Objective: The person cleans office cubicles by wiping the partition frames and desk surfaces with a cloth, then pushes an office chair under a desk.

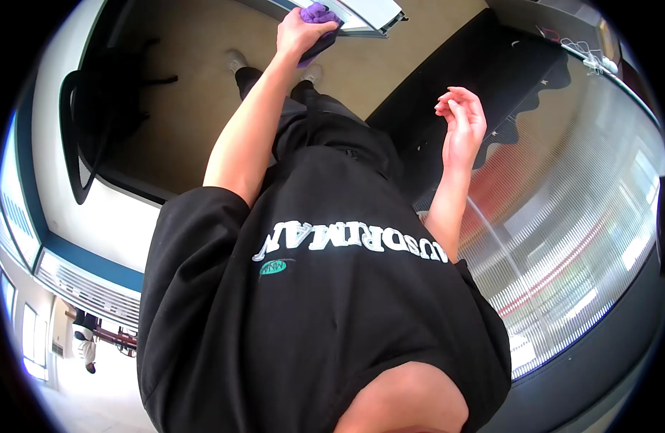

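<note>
A crumpled purple cloth [319,16] is in my left hand [298,35], which is closed around it at the top of the view. The cloth is beside the end of a white panel [372,13] with a dark edge, and I cannot tell whether they touch. My right hand [464,123] is raised on the right, with loosely bent fingers and nothing in it. Behind that hand are a long black surface [448,79] and a translucent ribbed partition [563,195].
A black chair [76,137] stands on the left by a white surface [105,224]. White cables [596,61] lie at the upper right. My shoes [236,59] are on the beige floor [195,94]. Far off at lower left is another person [86,339].
</note>
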`<act>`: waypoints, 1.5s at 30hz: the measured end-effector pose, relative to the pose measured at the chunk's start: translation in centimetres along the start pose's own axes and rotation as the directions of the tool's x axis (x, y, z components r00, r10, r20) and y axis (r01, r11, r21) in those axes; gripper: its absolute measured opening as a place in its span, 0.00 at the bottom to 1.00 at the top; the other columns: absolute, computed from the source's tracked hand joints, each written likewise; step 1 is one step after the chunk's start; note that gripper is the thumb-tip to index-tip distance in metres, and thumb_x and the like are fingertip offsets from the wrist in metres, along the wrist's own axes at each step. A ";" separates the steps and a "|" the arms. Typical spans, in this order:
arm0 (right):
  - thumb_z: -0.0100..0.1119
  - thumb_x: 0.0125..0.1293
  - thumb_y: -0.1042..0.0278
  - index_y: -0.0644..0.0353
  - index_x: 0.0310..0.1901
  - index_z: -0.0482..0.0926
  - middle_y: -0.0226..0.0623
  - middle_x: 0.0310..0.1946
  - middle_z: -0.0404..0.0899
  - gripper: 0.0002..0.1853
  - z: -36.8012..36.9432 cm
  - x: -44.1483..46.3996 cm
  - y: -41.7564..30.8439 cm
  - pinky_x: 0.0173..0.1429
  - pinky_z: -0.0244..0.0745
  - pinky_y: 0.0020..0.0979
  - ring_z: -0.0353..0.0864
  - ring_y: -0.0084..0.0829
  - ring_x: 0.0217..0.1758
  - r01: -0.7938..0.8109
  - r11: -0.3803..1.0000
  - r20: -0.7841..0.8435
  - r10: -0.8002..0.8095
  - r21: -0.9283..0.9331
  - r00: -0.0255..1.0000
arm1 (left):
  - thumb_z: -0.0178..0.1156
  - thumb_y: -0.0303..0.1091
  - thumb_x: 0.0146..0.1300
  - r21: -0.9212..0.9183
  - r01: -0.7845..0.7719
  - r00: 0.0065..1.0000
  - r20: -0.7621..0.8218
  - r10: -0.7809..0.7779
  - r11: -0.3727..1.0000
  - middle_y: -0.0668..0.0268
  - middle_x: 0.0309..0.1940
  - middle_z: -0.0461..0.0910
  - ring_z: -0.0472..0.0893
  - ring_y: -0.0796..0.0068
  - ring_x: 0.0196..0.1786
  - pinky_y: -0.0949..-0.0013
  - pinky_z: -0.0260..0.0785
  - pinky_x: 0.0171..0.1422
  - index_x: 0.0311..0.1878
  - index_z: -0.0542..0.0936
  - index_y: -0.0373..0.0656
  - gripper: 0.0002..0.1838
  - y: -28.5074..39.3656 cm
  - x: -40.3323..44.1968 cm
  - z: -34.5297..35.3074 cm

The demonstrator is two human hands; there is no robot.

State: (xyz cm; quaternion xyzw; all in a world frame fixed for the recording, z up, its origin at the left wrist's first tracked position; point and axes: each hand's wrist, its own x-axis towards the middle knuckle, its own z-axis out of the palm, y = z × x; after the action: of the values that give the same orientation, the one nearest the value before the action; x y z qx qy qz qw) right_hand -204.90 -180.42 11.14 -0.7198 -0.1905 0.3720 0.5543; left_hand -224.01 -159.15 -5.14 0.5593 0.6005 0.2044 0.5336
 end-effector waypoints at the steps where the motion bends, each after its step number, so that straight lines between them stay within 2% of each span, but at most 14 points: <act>1: 0.52 0.71 0.80 0.64 0.49 0.81 0.36 0.37 0.83 0.10 -0.1 0.2 0.0 0.46 0.79 0.27 0.82 0.25 0.37 0.009 1.000 -0.001 -0.009 -0.010 1.000 | 0.71 0.28 0.57 -0.064 -0.174 0.984 -0.056 0.171 0.983 0.64 0.30 0.81 0.80 0.67 0.32 0.66 0.74 0.39 0.46 0.81 0.38 0.14 0.9 -0.4 -0.4; 3: 0.53 0.71 0.80 0.64 0.49 0.81 0.36 0.37 0.83 0.10 -0.2 0.0 0.0 0.46 0.79 0.26 0.82 0.25 0.37 0.018 1.000 -0.002 -0.018 0.005 1.000 | 0.71 0.30 0.54 -0.059 -0.107 0.994 -0.012 0.107 0.992 0.59 0.31 0.81 0.82 0.58 0.35 0.58 0.75 0.43 0.42 0.82 0.42 0.13 -2.2 2.5 -0.8; 5: 0.52 0.72 0.81 0.64 0.51 0.81 0.37 0.40 0.83 0.10 -0.7 0.2 0.4 0.49 0.80 0.28 0.82 0.26 0.40 0.003 1.000 -0.004 -0.003 -0.003 1.000 | 0.82 0.56 0.36 0.048 0.074 0.995 0.066 -0.077 0.996 0.52 0.47 0.87 0.87 0.62 0.50 0.62 0.78 0.58 0.48 0.83 0.35 0.40 -3.8 3.8 -0.8; 6: 0.52 0.72 0.81 0.64 0.51 0.81 0.37 0.40 0.83 0.10 -0.7 0.2 0.5 0.49 0.80 0.27 0.82 0.26 0.40 -0.006 1.000 -0.009 0.006 -0.004 1.000 | 0.83 0.57 0.34 -0.046 0.130 0.989 0.084 -0.126 0.990 0.52 0.45 0.87 0.87 0.62 0.50 0.62 0.78 0.57 0.47 0.83 0.34 0.41 -4.2 3.8 0.0; 7: 0.52 0.72 0.81 0.64 0.51 0.81 0.37 0.40 0.83 0.10 -0.7 0.2 0.6 0.49 0.80 0.27 0.82 0.26 0.40 0.000 1.000 -0.007 0.000 0.003 1.000 | 0.83 0.56 0.34 -0.047 0.132 0.988 0.088 -0.128 0.990 0.53 0.44 0.87 0.87 0.62 0.50 0.62 0.78 0.58 0.47 0.83 0.34 0.41 -4.5 3.7 0.7; 9: 0.53 0.71 0.80 0.64 0.49 0.81 0.35 0.37 0.83 0.10 -0.5 0.2 0.6 0.45 0.79 0.26 0.82 0.25 0.37 -0.008 1.000 -0.019 0.009 0.020 1.000 | 0.84 0.47 0.41 -0.040 0.046 0.999 -0.008 -0.047 0.998 0.63 0.38 0.88 0.86 0.76 0.37 0.69 0.79 0.48 0.46 0.84 0.36 0.32 -6.9 3.7 3.2; 11: 0.53 0.71 0.80 0.64 0.50 0.81 0.35 0.37 0.83 0.10 -0.5 0.3 0.8 0.46 0.79 0.27 0.82 0.25 0.38 -0.014 1.000 -0.021 0.014 0.007 1.000 | 0.83 0.51 0.40 0.011 0.167 0.986 -0.023 -0.166 0.986 0.58 0.42 0.88 0.87 0.68 0.46 0.65 0.78 0.54 0.49 0.83 0.37 0.36 -5.2 2.5 2.7; 15: 0.53 0.71 0.80 0.64 0.50 0.81 0.35 0.37 0.83 0.10 -0.6 0.5 1.1 0.47 0.79 0.26 0.81 0.25 0.38 -0.022 0.998 -0.004 0.022 0.058 1.000 | 0.82 0.55 0.36 0.148 0.154 0.988 0.007 -0.157 0.977 0.50 0.51 0.85 0.85 0.54 0.56 0.58 0.75 0.65 0.55 0.76 0.38 0.44 -2.1 2.0 0.9; 25: 0.52 0.72 0.79 0.63 0.50 0.81 0.35 0.38 0.82 0.10 -1.6 0.2 2.2 0.47 0.78 0.26 0.80 0.24 0.39 -0.045 0.993 0.000 0.046 0.112 0.999 | 0.84 0.57 0.35 0.014 0.153 0.988 -0.030 -0.153 0.988 0.49 0.49 0.84 0.85 0.59 0.53 0.62 0.77 0.61 0.54 0.74 0.33 0.49 -1.8 1.8 1.4; 29: 0.52 0.73 0.78 0.63 0.50 0.81 0.34 0.39 0.81 0.10 -1.7 0.1 2.6 0.48 0.77 0.26 0.80 0.24 0.41 -0.045 0.990 -0.009 0.046 0.135 0.999 | 0.83 0.54 0.37 0.206 0.099 0.992 0.054 -0.112 0.973 0.50 0.48 0.85 0.85 0.55 0.54 0.57 0.76 0.62 0.50 0.74 0.36 0.43 -1.5 2.4 -1.0; 39: 0.51 0.73 0.78 0.63 0.50 0.81 0.35 0.39 0.81 0.10 -2.7 -0.3 3.4 0.48 0.77 0.26 0.80 0.25 0.41 -0.070 0.986 -0.029 0.075 0.148 0.997 | 0.82 0.54 0.39 -0.162 0.127 0.991 0.065 -0.118 0.979 0.51 0.47 0.85 0.85 0.61 0.51 0.62 0.77 0.58 0.53 0.77 0.33 0.43 -4.6 2.4 0.7; 41: 0.51 0.73 0.77 0.63 0.50 0.81 0.35 0.39 0.81 0.10 -3.0 -0.2 3.5 0.49 0.77 0.26 0.80 0.25 0.42 -0.069 0.984 -0.043 0.077 0.163 0.996 | 0.82 0.49 0.44 -0.095 0.097 0.992 0.093 -0.089 0.991 0.61 0.41 0.84 0.84 0.74 0.43 0.69 0.79 0.51 0.51 0.79 0.35 0.36 -5.0 2.9 0.2; 43: 0.51 0.73 0.77 0.63 0.50 0.81 0.35 0.39 0.81 0.10 -3.4 -0.3 3.7 0.49 0.77 0.26 0.80 0.25 0.42 -0.075 0.984 -0.047 0.084 0.162 0.995 | 0.81 0.49 0.45 -0.132 0.104 0.990 0.113 -0.089 0.986 0.61 0.41 0.85 0.84 0.74 0.44 0.68 0.79 0.51 0.49 0.80 0.35 0.34 -5.3 3.0 0.0; 45: 0.51 0.74 0.77 0.63 0.50 0.81 0.35 0.39 0.81 0.10 -3.5 -0.3 4.0 0.49 0.77 0.26 0.80 0.25 0.42 -0.080 0.984 -0.050 0.089 0.161 0.995 | 0.81 0.53 0.40 -0.046 0.096 0.990 0.109 -0.090 0.994 0.53 0.45 0.85 0.85 0.63 0.48 0.62 0.77 0.57 0.49 0.80 0.34 0.39 -4.2 2.7 -0.5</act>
State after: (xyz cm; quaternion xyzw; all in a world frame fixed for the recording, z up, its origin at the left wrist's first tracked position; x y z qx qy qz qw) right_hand -203.02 -184.13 7.86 -0.6910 -0.1139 0.3886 0.5988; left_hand -225.84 -157.80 -9.64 0.5271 0.5911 0.1642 0.5880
